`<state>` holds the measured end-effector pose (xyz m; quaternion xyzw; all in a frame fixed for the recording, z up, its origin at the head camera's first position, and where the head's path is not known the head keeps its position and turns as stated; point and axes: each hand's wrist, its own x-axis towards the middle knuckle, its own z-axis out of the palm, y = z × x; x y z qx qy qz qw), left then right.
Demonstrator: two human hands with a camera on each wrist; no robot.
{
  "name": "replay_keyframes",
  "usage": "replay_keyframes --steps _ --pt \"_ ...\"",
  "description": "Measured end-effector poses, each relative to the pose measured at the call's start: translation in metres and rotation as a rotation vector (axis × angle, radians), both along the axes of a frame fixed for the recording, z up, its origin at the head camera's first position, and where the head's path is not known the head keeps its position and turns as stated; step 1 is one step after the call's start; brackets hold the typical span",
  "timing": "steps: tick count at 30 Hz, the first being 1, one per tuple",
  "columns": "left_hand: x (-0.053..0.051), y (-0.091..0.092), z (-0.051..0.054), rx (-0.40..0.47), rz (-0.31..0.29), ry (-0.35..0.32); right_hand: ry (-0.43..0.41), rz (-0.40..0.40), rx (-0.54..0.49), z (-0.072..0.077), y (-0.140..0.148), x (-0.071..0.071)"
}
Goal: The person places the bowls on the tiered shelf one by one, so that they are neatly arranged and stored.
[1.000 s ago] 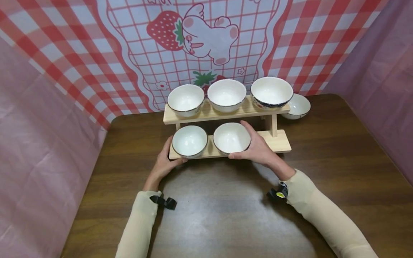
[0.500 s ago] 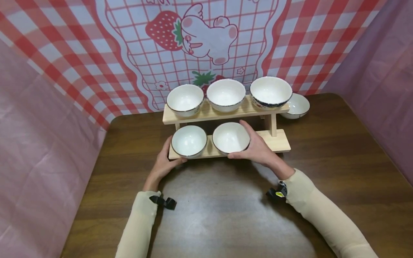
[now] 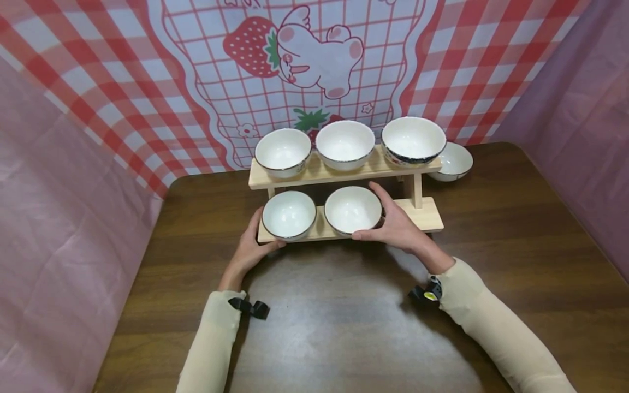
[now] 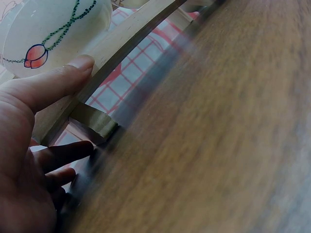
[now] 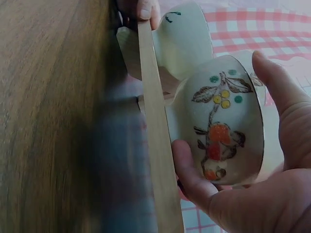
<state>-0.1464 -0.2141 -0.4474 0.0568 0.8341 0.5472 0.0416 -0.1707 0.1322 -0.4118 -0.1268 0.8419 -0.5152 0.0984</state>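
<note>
In the head view, two white bowls with dark rims stand on the lower shelf of a two-tier wooden stand. My left hand grips the left end of that shelf beside the left bowl; the left wrist view shows my thumb on the board's edge. My right hand lies around the right side of the right bowl, thumb in front and fingers behind. A painted bird and leaves decorate this bowl in the right wrist view, where the upper fingertip stands off its rim.
Along the upper shelf sit three bowls: left, middle and right. Another bowl is on the brown table behind the stand's right end. A checked cloth hangs at the back.
My right hand has shifted slightly right, and a small gap now shows between it and the right bowl. The left hand and the bowls have stayed in place.
</note>
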Motion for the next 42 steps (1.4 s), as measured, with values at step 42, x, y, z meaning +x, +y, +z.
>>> replay_keyframes --steps 42 --pt "-0.014 -0.009 -0.034 0.009 0.016 0.0 0.161 -0.368 -0.504 0.036 0.114 0.017"
